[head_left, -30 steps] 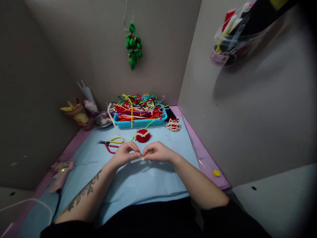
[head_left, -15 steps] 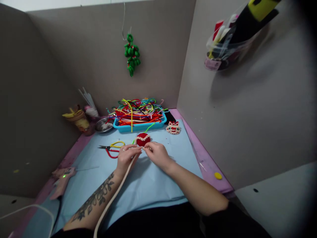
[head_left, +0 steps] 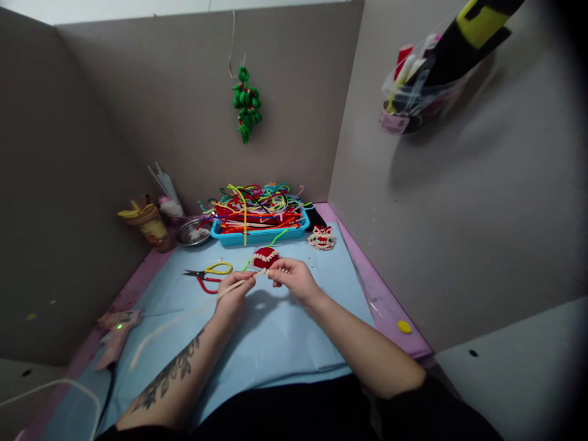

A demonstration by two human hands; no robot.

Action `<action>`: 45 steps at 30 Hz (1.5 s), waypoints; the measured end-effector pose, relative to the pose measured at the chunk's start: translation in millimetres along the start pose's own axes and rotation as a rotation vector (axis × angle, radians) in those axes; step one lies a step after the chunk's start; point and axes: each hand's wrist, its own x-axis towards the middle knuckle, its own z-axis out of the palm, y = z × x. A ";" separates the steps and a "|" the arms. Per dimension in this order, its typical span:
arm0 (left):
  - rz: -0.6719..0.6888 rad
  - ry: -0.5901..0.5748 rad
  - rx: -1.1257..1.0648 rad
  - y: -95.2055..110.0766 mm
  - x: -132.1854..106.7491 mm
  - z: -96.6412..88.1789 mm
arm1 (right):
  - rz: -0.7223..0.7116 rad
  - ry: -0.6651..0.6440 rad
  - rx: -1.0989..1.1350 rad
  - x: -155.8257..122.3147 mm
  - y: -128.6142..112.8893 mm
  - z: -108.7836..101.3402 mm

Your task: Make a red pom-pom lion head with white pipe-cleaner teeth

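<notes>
Broadly, a blue sheet (head_left: pixel 294 343) covers most of the bench (head_left: pixel 390 324), with a blue tray (head_left: pixel 261 237) of coloured stems (head_left: pixel 257 217) toward twelve o'clock. The left hand (head_left: pixel 233 291) and right hand (head_left: pixel 296 282), near each other, pinch a cream strip (head_left: pixel 237 284) between narrowed fingers; its blurred loose end trails toward eight o'clock. Scissors (head_left: pixel 201 275) lie at ten from the left hand, and a smaller red piece (head_left: pixel 265 253) sits at twelve, just beyond the fingertips.

No readable text or numbers. Pink label (head_left: pixel 394 122) on clear wall cup (head_left: pixel 436 93): perhaps printed, too small to read.
</notes>
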 end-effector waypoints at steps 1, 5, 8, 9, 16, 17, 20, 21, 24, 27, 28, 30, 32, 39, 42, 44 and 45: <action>-0.069 -0.014 -0.040 0.2 1.1 0.9 | 0.024 -0.032 0.033 -0.4 -1.4 0.2; -0.231 -0.210 -0.074 6.9 4.7 0.6 | 0.144 -0.205 0.056 -2.9 -7.1 -2.9; -0.277 -0.347 -0.101 13.2 8.5 -5.6 | 0.228 -0.372 -0.033 -4.3 -13.0 -9.7; -0.278 -0.396 -0.081 15.3 9.8 -8.3 | 0.245 -0.420 -0.084 -5.0 -15.2 -12.0; -0.062 -0.639 0.398 25.7 11.5 -14.0 | -0.063 -0.469 -0.867 -11.3 -13.0 -13.8; -0.015 -0.621 0.446 24.6 10.7 -12.9 | -0.119 -0.418 -0.971 -11.4 -9.8 -12.4; 0.184 -0.491 0.503 17.9 8.3 -9.5 | -0.196 -0.228 -1.093 -10.1 -1.5 -9.3; 0.264 -0.435 0.504 15.5 7.6 -8.5 | -0.202 -0.162 -1.071 -9.4 0.1 -8.7; 0.486 -0.308 0.531 11.0 6.4 -6.1 | -0.220 0.013 -0.922 -8.1 2.1 -7.3; 0.653 -0.230 0.627 11.9 5.1 -3.5 | -0.239 0.114 -0.762 -7.4 3.7 -4.3; 0.688 -0.202 0.644 12.9 4.5 -2.6 | -0.232 0.134 -0.703 -7.1 4.8 -3.0; 0.719 -0.148 0.618 14.9 2.8 -1.0 | -0.186 0.149 -0.565 -6.2 7.3 -0.6; 0.677 -0.105 0.527 16.3 0.6 0.1 | -0.126 0.138 -0.428 -5.2 9.1 1.3; 0.129 0.041 0.155 8.3 -3.4 2.5 | -0.087 0.151 -0.192 -4.4 6.8 4.3; -0.047 0.078 -0.051 2.7 -0.9 6.1 | -0.085 0.143 -0.107 -4.0 5.8 4.6; -0.134 0.008 -0.139 1.7 1.2 7.4 | -0.081 0.083 -0.066 -3.4 5.4 4.1; -0.170 -0.041 -0.165 2.1 2.4 7.0 | -0.070 0.035 -0.051 -2.9 5.0 3.3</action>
